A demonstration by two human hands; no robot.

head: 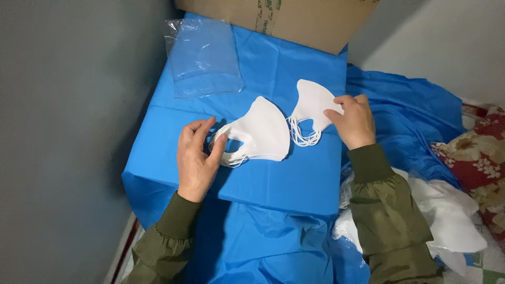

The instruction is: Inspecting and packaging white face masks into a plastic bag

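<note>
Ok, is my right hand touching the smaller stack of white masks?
Touching. The head view shows the right hand with fingertips resting on the edge of the smaller mask stack, no gap between them.
</note>
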